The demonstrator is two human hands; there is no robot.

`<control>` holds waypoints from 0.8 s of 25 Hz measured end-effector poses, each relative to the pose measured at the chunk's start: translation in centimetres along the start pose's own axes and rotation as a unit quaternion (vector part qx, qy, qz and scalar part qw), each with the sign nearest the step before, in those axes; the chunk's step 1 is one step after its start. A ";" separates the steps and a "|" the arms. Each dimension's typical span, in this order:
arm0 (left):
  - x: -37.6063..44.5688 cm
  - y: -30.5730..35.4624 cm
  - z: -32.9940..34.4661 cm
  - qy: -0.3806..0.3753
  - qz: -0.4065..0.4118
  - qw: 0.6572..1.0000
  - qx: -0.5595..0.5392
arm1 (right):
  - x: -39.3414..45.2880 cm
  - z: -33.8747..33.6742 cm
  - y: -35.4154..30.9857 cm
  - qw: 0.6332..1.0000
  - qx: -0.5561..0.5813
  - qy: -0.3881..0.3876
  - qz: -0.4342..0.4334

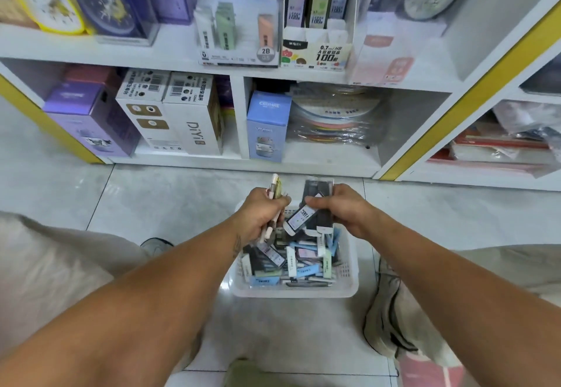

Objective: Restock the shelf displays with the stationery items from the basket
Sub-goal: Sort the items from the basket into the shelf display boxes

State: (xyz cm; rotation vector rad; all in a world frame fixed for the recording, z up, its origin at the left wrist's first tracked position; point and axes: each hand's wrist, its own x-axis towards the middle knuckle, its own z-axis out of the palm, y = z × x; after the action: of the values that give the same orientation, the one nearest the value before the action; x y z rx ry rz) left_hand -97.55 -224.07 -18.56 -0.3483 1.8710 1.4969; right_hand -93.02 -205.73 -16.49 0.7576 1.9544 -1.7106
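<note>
A white plastic basket [349, 268] sits on the floor tiles, filled with several small lead-refill cases in black, blue and white. Above its far edge, my left hand [262, 212] grips a bundle of thin pens [274, 187], their tips sticking up past my fingers. My right hand [338, 207] holds a stack of dark flat cases [315, 187], and its thumb pinches a white-labelled case [299, 219] tilted down towards the basket. On the shelf above stand two display boxes: a 2B refill display [239, 34] and a 0.7 HB refill display [318, 22].
The white shelf unit [236, 73] with yellow trim holds clocks, purple boxes, white DiYi boxes [194, 119], a blue box [267, 125] and stacked plastic folders [337, 119]. My knees flank the basket, a shoe [156, 245] to its left.
</note>
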 end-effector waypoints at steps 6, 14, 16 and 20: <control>-5.6 8.8 0.3 -0.087 0.028 0.992 -0.084 | -6.1 -1.6 -8.2 0.991 0.053 -0.023 -0.117; -13.9 18.0 2.0 -0.157 0.038 0.956 -0.246 | -13.2 -2.2 -17.6 0.965 0.141 0.040 -0.217; -15.0 19.6 2.1 -0.167 0.048 0.941 -0.290 | -13.9 -1.8 -19.3 0.965 0.130 0.056 -0.221; -15.5 22.4 2.0 -0.199 0.055 0.932 -0.298 | -13.9 -1.4 -22.4 0.968 0.145 0.059 -0.197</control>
State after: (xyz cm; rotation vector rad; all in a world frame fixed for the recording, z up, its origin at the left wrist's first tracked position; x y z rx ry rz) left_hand -99.26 -218.91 8.24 -0.1923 1.1110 2.0245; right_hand -97.11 -207.96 9.48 0.6065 2.0637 -2.2713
